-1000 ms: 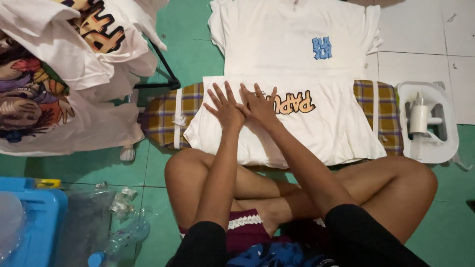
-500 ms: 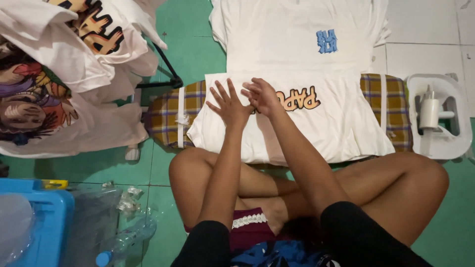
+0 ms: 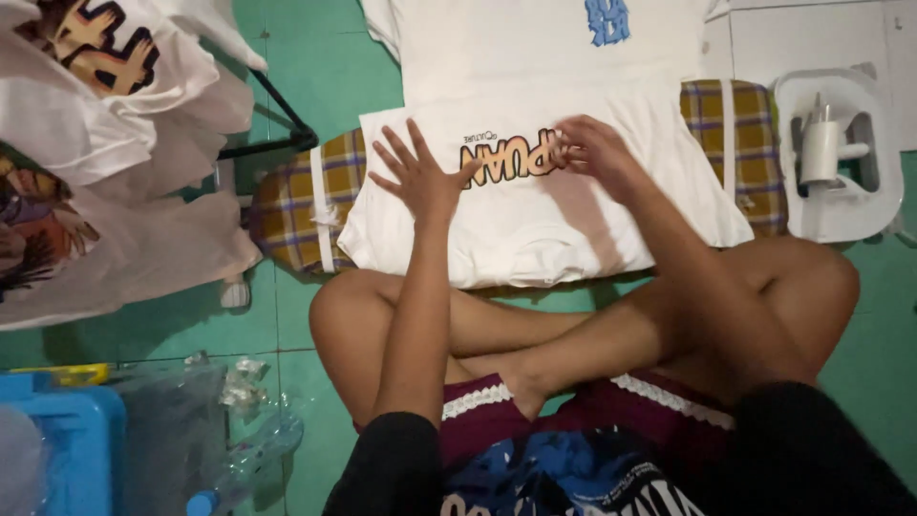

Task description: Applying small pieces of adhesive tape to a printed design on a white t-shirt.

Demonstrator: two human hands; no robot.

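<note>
A folded white T-shirt (image 3: 535, 220) with an orange and black print lies on a low plaid ironing board (image 3: 287, 205) in front of my crossed legs. My left hand (image 3: 420, 177) rests flat on the shirt's left part, fingers spread. My right hand (image 3: 597, 153) lies on the shirt at the right end of the print, fingers curled and touching the cloth. Neither hand holds anything.
Another white shirt (image 3: 535, 38) with a blue print lies flat beyond the board. A white iron (image 3: 821, 143) stands in its tray (image 3: 860, 215) at the right. Printed shirts in clear bags (image 3: 105, 143) pile up at the left, beside a black stand (image 3: 277, 124). A blue tub (image 3: 67, 440) and plastic bags sit lower left.
My hands, close together at the print before, have spread apart: the left toward the shirt's left side, the right toward its right. The camera view has shifted, so the shirt sits nearer centre.
</note>
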